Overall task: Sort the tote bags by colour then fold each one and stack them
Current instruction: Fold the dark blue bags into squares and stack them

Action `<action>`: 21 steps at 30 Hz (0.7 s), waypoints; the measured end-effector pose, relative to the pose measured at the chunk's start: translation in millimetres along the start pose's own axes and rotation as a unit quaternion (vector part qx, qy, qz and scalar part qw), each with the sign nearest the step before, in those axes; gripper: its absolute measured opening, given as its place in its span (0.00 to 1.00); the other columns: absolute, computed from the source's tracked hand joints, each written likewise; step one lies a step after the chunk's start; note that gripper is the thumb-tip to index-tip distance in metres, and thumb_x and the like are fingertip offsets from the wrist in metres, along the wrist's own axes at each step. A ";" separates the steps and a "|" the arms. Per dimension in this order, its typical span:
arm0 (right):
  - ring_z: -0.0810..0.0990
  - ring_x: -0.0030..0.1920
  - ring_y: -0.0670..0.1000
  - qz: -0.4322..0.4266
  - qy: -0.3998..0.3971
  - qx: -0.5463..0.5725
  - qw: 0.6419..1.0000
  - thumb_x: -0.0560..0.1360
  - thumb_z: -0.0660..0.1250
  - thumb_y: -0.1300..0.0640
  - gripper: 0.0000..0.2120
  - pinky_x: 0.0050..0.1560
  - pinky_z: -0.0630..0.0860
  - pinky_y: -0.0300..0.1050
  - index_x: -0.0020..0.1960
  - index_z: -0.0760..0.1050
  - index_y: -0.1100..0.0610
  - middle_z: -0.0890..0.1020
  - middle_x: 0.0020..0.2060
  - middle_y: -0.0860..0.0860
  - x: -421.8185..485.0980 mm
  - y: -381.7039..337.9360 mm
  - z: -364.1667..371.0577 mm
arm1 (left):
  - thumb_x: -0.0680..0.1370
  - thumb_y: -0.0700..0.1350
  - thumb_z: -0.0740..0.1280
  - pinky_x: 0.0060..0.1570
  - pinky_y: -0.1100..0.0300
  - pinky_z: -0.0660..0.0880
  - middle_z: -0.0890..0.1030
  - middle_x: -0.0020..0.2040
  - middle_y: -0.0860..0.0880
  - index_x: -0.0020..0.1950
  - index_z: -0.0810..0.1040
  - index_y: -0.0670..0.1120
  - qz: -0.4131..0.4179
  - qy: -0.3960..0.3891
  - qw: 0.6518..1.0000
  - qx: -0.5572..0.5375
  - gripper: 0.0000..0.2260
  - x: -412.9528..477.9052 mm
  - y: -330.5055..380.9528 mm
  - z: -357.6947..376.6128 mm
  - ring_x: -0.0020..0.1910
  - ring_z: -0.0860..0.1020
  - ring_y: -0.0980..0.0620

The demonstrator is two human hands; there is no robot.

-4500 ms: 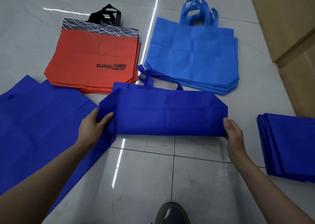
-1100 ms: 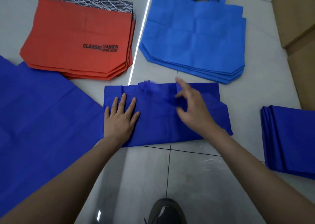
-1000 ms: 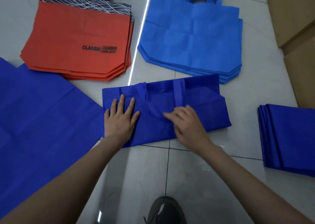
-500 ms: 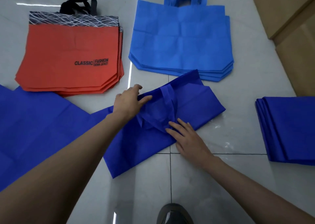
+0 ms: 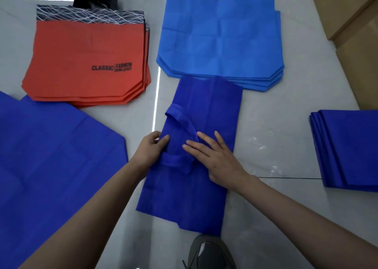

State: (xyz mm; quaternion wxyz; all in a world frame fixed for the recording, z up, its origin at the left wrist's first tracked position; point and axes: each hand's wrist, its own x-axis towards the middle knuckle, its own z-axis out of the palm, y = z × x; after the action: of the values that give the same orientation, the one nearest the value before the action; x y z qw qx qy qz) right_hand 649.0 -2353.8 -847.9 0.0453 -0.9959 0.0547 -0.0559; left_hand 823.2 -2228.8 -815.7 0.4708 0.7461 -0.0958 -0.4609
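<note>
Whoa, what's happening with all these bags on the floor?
A person is folding a dark blue tote bag on the floor. Their left grip pinches its left edge near the handles, and the right grip presses flat on its middle. Piles of red bags and light blue bags lie beyond it, not folded yet. A stack of folded dark blue bags sits on the right, and spread-out dark blue bags wait on the left.

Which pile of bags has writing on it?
The red pile, far left; its top bag reads CLASSIC FASHION. The light blue pile beside it is plain.
</note>
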 end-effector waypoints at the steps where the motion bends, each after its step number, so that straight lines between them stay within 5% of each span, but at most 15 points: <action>1: 0.61 0.70 0.55 -0.007 -0.006 -0.001 1.000 0.63 0.63 0.68 0.38 0.71 0.50 0.58 0.72 0.63 0.52 0.75 0.65 0.49 -1.4 -1.5 4.1 | 0.80 0.46 0.63 0.37 0.60 0.76 0.82 0.44 0.45 0.46 0.76 0.43 -0.013 0.012 1.000 -0.021 0.07 -3.8 -5.3 -2.8 0.39 0.80 0.50; 6: 0.71 0.63 0.58 0.072 -0.015 0.001 0.997 0.59 0.69 0.68 0.28 0.67 0.63 0.62 0.57 0.79 0.54 0.80 0.54 0.51 1.3 14.9 5.0 | 0.80 0.46 0.62 0.38 0.58 0.74 0.79 0.41 0.47 0.42 0.74 0.45 -0.049 0.094 0.994 -0.023 0.08 -9.3 -19.5 -9.5 0.38 0.76 0.50; 9: 0.71 0.67 0.59 0.080 -0.063 0.063 0.993 0.62 0.63 0.68 0.32 0.65 0.68 0.64 0.67 0.72 0.55 0.77 0.63 0.52 -5.7 26.6 -1.3 | 0.80 0.46 0.62 0.38 0.59 0.73 0.78 0.42 0.47 0.42 0.74 0.45 -0.072 0.095 0.993 -0.024 0.09 -11.4 -22.6 -12.5 0.38 0.75 0.51; 12: 0.56 0.75 0.57 0.050 -0.112 0.127 0.984 0.64 0.53 0.66 0.40 0.72 0.59 0.56 0.76 0.56 0.51 0.64 0.73 0.49 -18.4 28.5 -2.8 | 0.80 0.44 0.63 0.39 0.57 0.76 0.79 0.44 0.45 0.45 0.76 0.42 -0.125 0.043 0.989 -0.062 0.07 -13.9 -22.9 -23.3 0.41 0.77 0.49; 17: 0.45 0.77 0.50 0.010 -0.187 0.138 0.973 0.68 0.48 0.56 0.37 0.75 0.49 0.53 0.77 0.46 0.44 0.49 0.76 0.43 -26.6 30.9 -3.1 | 0.80 0.42 0.62 0.41 0.57 0.79 0.81 0.51 0.43 0.51 0.77 0.39 -0.146 -0.001 0.982 -0.118 0.08 -17.8 -22.1 -37.3 0.45 0.80 0.48; 21: 0.38 0.75 0.44 -0.014 -0.237 0.116 0.964 0.75 0.50 0.45 0.33 0.74 0.37 0.46 0.75 0.37 0.41 0.42 0.75 0.38 -21.7 40.9 -10.7 | 0.82 0.46 0.57 0.45 0.61 0.74 0.78 0.54 0.49 0.59 0.74 0.46 0.033 0.112 0.992 0.055 0.10 -18.8 -25.7 -34.8 0.51 0.76 0.52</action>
State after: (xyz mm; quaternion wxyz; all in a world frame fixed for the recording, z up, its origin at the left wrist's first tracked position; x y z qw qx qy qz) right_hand 622.1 -2392.6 -843.6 0.1714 -0.9693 0.0216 0.1750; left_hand 832.3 -2182.7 -820.3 0.4517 0.8144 -0.0917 -0.3526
